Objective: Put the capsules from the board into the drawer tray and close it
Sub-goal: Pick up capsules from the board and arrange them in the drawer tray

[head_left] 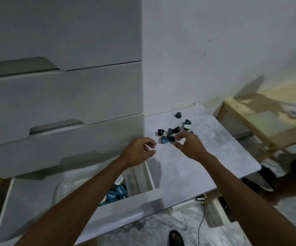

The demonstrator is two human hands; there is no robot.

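Several dark and blue capsules [176, 129] lie scattered on the pale marbled board [205, 157] beside the drawer unit. My right hand [188, 145] reaches over the near edge of the cluster, its thumb and fingers pinching a dark capsule [172, 139]. My left hand [140, 150] hovers at the board's left edge, fingers loosely curled with nothing visible in them. Below my left forearm the bottom drawer [126, 201] stands pulled out, and its clear tray [62, 189] holds several blue capsules [117, 191].
Three closed grey drawers [63, 96] stack above the open one. A white wall backs the board. A wooden frame table [267, 121] stands to the right. A black cable [201, 222] and a foot [176, 237] are on the floor below.
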